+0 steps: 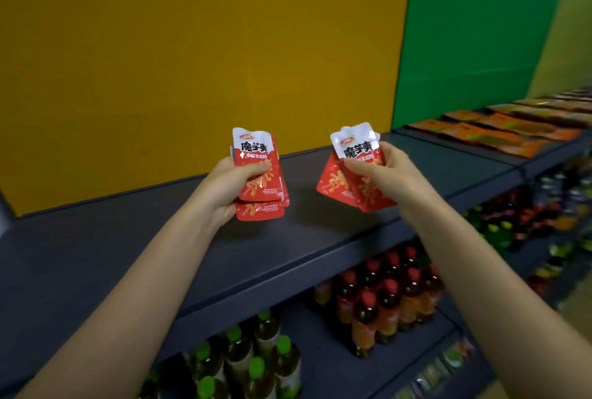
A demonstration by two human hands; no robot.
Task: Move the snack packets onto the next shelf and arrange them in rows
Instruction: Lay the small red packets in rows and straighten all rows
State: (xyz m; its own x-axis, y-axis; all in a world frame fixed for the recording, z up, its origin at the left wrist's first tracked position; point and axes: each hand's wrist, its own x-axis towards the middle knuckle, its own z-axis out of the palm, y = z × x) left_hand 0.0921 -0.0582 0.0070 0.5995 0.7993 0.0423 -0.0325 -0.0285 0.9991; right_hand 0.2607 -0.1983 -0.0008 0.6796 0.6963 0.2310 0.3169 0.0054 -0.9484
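— Red and white snack packets, is that what both hands are holding?

— Yes. The left hand (224, 188) grips a small stack of snack packets (259, 174), thumb across the front, fingers (229, 206) wrapped behind, clamped on the stack. One packet sits lower than the rest and pokes out at the bottom.

— And the other side?

— The right hand (389, 174) pinches a second bunch of packets (355, 171), fanned out a little, the thumb pressed on the front packet. Those fingers are closed on the bunch too. Each packet has a white top with bold black characters and a red lower half.

— Where are they relative to the shelf?

— Both bunches are held upright in the air above the dark grey shelf (128, 254), near its back edge, not touching it. The two hands are apart, with bare shelf showing between them.

— What is behind?

— A yellow panel (192, 46) backs this shelf; to the right a green panel (474, 30) backs the neighbouring section, where flat orange packets (487, 132) lie in rows.

— Below?

— On the lower shelf stand bottles with green caps (256, 363) towards the left and bottles with red caps (387, 299) further right. More bottles to the far right are too blurred to tell apart.
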